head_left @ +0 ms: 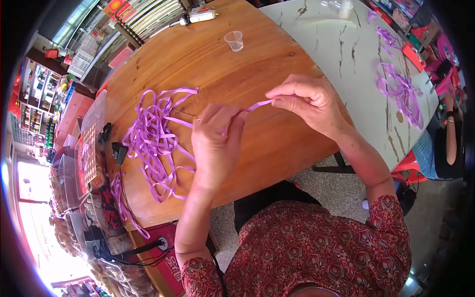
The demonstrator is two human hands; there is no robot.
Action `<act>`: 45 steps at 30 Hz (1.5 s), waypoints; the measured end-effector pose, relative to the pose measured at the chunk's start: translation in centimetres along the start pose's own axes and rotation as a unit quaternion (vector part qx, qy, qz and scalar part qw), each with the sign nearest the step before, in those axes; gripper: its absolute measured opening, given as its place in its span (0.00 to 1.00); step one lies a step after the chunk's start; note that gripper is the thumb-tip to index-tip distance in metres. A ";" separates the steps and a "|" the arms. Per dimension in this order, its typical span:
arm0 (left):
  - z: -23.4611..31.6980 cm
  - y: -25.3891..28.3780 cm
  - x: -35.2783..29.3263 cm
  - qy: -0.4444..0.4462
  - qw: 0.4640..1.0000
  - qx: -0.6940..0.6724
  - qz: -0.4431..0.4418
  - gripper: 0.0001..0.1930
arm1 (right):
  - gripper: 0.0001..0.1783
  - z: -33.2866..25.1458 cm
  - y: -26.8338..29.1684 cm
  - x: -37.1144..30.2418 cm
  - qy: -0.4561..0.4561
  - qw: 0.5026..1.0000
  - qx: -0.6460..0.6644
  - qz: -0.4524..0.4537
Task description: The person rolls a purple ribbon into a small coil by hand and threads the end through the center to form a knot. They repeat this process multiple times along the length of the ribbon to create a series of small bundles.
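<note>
A thin purple ribbon (259,104) stretches between my two hands above the wooden table. My left hand (217,136) is closed on it, thumb pressed against the fingers, with more ribbon trailing out on its left side. The ribbon's other end sits in a pinch between thumb and forefinger of my right hand (309,101). To the left of my left hand lies a loose, tangled heap of purple ribbon (153,131) on the wood. Part of the ribbon is hidden behind my left fingers.
A small clear plastic cup (234,41) stands toward the table's far side, with a white glue gun (198,17) beyond. At right, a marble-patterned table (326,34) bears more purple ribbon (403,94); another person (440,143) sits beside it. A black plug (118,152) lies by the left edge.
</note>
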State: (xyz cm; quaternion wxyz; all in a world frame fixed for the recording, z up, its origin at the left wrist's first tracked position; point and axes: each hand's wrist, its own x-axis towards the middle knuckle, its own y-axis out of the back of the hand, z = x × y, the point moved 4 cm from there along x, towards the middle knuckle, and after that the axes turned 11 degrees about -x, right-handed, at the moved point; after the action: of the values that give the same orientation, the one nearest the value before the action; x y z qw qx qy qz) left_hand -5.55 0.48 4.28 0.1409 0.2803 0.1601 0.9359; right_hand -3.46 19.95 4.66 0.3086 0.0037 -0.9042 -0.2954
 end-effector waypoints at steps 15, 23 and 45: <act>-4.3 -5.4 -2.1 0.175 0.921 -0.346 0.036 0.04 | 0.11 0.1 -1.0 -1.7 0.056 0.987 -0.151 -0.011; -6.4 -4.9 -1.9 0.210 0.916 -0.342 0.025 0.01 | 0.08 0.2 -1.9 -1.1 0.119 0.962 -0.243 -0.025; -6.4 -4.5 -1.1 0.180 0.850 -0.488 0.082 0.06 | 0.13 4.0 -6.1 -1.9 -0.243 0.719 0.643 -0.103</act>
State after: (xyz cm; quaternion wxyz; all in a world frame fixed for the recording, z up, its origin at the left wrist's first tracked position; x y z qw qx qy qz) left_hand -7.52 2.79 -2.99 0.1509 0.0138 -0.3177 0.9360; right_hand -5.20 17.35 -2.21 -0.0303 0.2224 -0.9145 0.3365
